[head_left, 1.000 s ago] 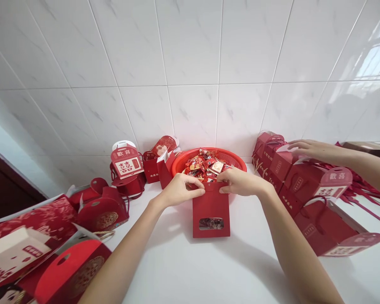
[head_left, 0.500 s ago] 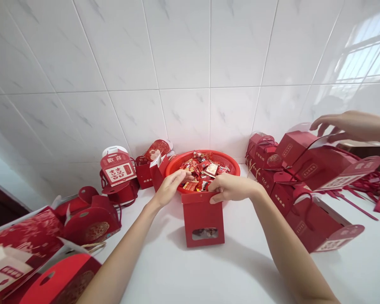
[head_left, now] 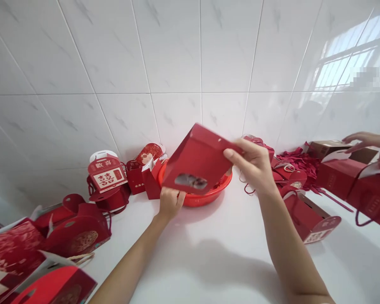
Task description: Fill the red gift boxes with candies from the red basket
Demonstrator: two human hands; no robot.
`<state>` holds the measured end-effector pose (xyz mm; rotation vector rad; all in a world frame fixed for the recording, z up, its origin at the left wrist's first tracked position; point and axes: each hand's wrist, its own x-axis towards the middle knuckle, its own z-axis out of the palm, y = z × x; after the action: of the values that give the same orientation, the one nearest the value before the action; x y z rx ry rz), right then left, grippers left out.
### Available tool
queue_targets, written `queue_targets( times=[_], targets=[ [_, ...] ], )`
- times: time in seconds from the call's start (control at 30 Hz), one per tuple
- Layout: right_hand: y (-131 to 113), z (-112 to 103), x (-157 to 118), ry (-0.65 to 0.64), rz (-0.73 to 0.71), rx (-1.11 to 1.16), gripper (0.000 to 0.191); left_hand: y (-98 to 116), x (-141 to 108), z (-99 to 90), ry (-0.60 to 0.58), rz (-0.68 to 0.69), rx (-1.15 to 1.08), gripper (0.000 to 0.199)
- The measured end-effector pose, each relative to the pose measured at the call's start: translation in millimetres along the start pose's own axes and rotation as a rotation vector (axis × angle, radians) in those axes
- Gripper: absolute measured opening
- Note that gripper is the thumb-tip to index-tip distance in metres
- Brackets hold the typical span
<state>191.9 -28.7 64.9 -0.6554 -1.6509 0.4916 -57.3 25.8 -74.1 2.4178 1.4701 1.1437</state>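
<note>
A red paper gift box [head_left: 198,158] with a small oval window is lifted off the table and tilted. My right hand [head_left: 253,164] is closed on its upper right end, thumb on the near face. At the lower left corner, my left hand [head_left: 171,202] grips the box from below, with some of its fingers hidden behind it. Right behind the box stands a red plastic basket [head_left: 205,199]; most of what lies in it is covered by the box.
Red gift boxes crowd the left, among them a stacked one with white lettering [head_left: 107,173]. On the right, another person's hand [head_left: 367,141] is at red boxes [head_left: 370,190]. Red ribbons [head_left: 299,164] and a brown carton [head_left: 327,147] lie behind. A tiled wall [head_left: 177,114] closes the back.
The gift box has risen from the table and tipped over, now held in both hands. The other person's hand has moved right with the boxes near it. The view has shifted slightly right.
</note>
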Motion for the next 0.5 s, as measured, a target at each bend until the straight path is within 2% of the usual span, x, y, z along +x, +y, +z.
queue_targets(
  times=[0.13,0.27,0.37,0.43,0.5],
  targets=[
    [-23,-28,-8,0.381,-0.053,-0.268,0.019,1,0,2.8,0.137,0.046,0.088,0.039],
    [-47,-81,-26,0.652,-0.045,-0.776,0.019,0,1,3.2,0.185,0.098,0.100,0.037],
    [-50,-117,-41,0.649,0.110,-0.978,0.025,-1,1,4.2,0.214,0.118,0.102,0.037],
    [-45,-132,-50,0.637,0.196,-0.956,0.025,-1,1,4.9,0.231,0.124,0.108,0.037],
    [-37,-137,-58,0.610,0.209,-0.893,0.024,-1,1,5.6,0.243,0.133,0.117,0.037]
  ],
)
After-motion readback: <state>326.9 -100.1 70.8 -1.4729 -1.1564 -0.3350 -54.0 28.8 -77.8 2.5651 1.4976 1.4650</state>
